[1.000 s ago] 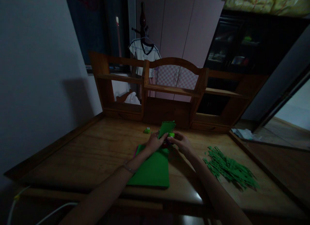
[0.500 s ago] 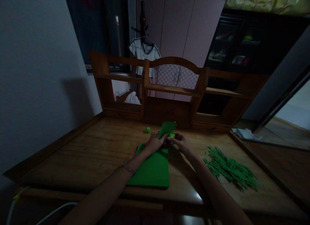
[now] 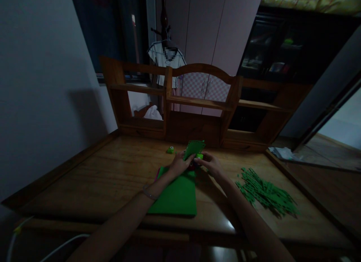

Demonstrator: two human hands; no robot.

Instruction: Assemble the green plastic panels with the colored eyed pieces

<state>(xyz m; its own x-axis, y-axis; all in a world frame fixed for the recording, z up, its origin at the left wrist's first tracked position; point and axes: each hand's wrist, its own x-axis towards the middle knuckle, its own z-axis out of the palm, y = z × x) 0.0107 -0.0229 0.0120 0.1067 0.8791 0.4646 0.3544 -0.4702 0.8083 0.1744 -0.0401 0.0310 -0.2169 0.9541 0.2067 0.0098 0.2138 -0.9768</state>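
My left hand is closed on a green sheet with small cut-outs along its edges, held up above the desk. Close beside it, my right hand has its fingers closed on a small bright-green craft punch at the sheet's lower right edge. Fingers partly hide the punch, and a dark red part shows below it. Under my left wrist lies a stack of green sheets, with a pink edge peeking out at its left. A second small green object with a white and black spot sits beyond my left hand.
A heap of punched green strips lies on the right of the wooden desk. A wooden shelf unit rises along the desk's back. White cable runs by the front left corner. A plastic bag lies beyond the right edge.
The whole view has shifted slightly. Both hands, the sheet and the punch keep nearly the same positions relative to each other.
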